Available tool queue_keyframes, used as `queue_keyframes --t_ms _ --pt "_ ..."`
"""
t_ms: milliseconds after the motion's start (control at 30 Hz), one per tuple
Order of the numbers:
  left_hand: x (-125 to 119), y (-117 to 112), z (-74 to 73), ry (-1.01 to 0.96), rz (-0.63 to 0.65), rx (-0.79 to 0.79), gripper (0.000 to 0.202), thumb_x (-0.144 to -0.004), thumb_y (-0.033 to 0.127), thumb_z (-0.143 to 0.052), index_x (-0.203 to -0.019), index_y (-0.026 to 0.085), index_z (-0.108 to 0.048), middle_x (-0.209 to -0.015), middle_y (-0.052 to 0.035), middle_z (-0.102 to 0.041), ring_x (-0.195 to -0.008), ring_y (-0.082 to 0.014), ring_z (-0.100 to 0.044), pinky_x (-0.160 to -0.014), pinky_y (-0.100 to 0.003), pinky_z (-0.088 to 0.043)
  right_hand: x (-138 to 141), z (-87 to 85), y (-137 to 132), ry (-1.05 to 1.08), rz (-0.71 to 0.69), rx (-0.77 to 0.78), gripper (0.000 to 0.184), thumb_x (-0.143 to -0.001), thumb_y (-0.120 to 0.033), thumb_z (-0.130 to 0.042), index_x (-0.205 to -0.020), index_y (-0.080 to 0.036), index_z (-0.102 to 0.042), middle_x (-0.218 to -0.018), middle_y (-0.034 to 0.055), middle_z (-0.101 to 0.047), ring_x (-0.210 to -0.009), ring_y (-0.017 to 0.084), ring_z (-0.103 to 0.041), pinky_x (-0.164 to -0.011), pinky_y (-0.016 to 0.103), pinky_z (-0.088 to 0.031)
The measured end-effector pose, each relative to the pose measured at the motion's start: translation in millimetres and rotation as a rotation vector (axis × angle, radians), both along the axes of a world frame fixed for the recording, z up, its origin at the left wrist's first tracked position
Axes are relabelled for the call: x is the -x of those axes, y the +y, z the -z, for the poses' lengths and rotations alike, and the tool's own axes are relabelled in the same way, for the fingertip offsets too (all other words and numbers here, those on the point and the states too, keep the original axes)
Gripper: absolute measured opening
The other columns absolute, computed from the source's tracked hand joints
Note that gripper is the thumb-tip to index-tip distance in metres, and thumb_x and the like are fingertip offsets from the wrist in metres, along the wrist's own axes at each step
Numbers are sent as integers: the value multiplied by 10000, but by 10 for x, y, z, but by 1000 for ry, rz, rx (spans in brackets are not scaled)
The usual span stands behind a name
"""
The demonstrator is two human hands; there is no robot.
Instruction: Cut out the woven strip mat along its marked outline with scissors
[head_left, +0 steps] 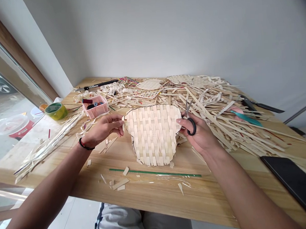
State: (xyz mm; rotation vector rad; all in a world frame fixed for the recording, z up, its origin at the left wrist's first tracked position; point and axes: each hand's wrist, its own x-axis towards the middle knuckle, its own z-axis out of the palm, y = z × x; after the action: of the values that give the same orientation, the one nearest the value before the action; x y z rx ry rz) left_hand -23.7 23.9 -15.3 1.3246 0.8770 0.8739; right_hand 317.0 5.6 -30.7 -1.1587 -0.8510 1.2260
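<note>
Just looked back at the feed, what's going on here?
A woven panel is held between the left hand, pinching its left edge, and the right hand, which grips its right edge and holds scissors. A green strip and pale offcuts lie on the table's near side, with a heap of pale strips behind the panel.

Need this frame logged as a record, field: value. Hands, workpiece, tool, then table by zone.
left_hand: left hand pinching the woven panel at its left edge
right_hand: right hand gripping the panel's right edge, also holding scissors
workpiece: pale strips interlaced, dark line along parts of the edge
tool: scissors, black handle, blades pointing up, slightly apart
table_near: green strip, scraps
table_left: tape roll, pink box with spools
table_right: black phone
</note>
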Motion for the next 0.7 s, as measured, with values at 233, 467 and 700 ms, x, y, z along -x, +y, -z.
queue_keyframes --t_ms 233,467,700 --pt "-4 -13 -24 76 -20 -67 231 -884 355 -841 -905 145 -748 -714 -29 -727 -633 -143 -684 -628 -263 -577 -2 -12 -17 55 -68 15 427 -557 -306 -1005 -881 -248 -733 -906 3 -614 -825 145 -553 -621 209 -501" --pt "-29 -26 -31 44 -65 -43 209 -870 336 -832 -899 147 -749 -712 -27 -720 -631 -148 -684 -618 -270 -566 -17 26 -4 45 -56 18 446 -544 -313 -1015 -886 -242 -737 -931 6 -639 -848 148 -576 -634 210 -522" --pt "-20 -15 -9 32 -53 -25 182 -862 310 -822 -892 148 -743 -709 -32 -726 -637 -154 -692 -619 -269 -568 2 27 3 -16 -23 13 467 -502 -306 -1021 -855 -235 -723 -914 -5 -630 -830 145 -560 -591 214 -494"
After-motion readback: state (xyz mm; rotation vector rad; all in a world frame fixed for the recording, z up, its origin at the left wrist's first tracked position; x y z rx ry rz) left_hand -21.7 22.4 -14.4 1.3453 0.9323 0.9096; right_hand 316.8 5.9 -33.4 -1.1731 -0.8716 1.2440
